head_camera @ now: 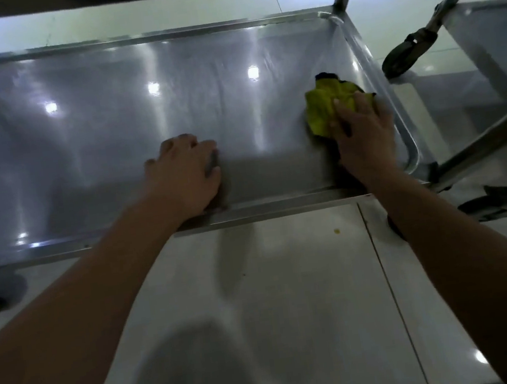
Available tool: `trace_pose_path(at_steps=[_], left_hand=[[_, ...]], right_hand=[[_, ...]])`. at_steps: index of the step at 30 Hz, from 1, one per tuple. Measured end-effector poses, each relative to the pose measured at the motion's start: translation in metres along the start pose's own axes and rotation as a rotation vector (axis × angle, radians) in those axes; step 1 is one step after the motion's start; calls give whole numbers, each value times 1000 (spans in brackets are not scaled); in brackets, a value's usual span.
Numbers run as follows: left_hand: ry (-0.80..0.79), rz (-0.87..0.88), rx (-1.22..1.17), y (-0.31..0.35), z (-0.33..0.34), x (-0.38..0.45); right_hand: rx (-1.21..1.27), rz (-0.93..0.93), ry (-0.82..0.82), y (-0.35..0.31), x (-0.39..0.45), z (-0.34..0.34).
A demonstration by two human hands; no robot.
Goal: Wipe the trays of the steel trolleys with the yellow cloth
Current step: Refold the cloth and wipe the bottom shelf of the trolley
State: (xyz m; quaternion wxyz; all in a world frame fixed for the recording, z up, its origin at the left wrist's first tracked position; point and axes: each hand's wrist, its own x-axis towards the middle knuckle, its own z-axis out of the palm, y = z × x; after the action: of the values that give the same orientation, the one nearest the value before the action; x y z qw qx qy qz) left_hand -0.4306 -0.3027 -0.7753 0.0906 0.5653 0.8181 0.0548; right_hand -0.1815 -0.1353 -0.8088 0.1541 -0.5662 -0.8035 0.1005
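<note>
Both bare forearms reach in from the bottom edge over the pale tiled floor to a low steel tray. On it, near its right end, the yellow cloth lies bunched, with a dark patch showing at its far edge and under the palm. Right hand presses down on the cloth, fingers spread fairly flat over it; how much cloth sits beneath is hidden. Left hand rests on the tray just inside the near rim, fingers curled down, their tips hard to make out. An upper shelf cuts off the top of the view. At right stand a second trolley's tray and a caster wheel, partly cropped.
</note>
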Motion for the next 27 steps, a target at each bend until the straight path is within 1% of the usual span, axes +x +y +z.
trace_pose_path(at_steps=[3, 7, 8, 12, 13, 15, 18, 20, 22, 25, 27], left_hand=[[11, -14, 2, 9, 7, 11], [45, 42, 52, 0, 10, 8], [59, 30, 48, -5, 8, 7], [125, -127, 29, -50, -8, -9], [115, -149, 24, -62, -11, -15], [48, -170, 6, -76, -13, -21], [-42, -128, 69, -78, -9, -18], [-39, -126, 83, -76, -8, -17], [-21, -146, 87, -78, -5, -20], [-26, -119, 115, -84, 1, -23], [-43, -104, 100, -88, 3, -22]], right_hand=[[-43, 71, 24, 22, 9, -14], [0, 132, 20, 20, 16, -19], [9, 145, 21, 19, 16, -19], [20, 158, -1, 11, 16, -21], [17, 158, -9, 8, 16, -19], [-11, 117, -8, -7, 13, -12], [-35, -33, -15, -55, 8, 11], [-23, -120, -70, -100, 4, 32], [-35, -217, -150, -150, 4, 57], [-42, -402, -319, -226, 12, 84], [-31, -469, -403, -263, 18, 92]])
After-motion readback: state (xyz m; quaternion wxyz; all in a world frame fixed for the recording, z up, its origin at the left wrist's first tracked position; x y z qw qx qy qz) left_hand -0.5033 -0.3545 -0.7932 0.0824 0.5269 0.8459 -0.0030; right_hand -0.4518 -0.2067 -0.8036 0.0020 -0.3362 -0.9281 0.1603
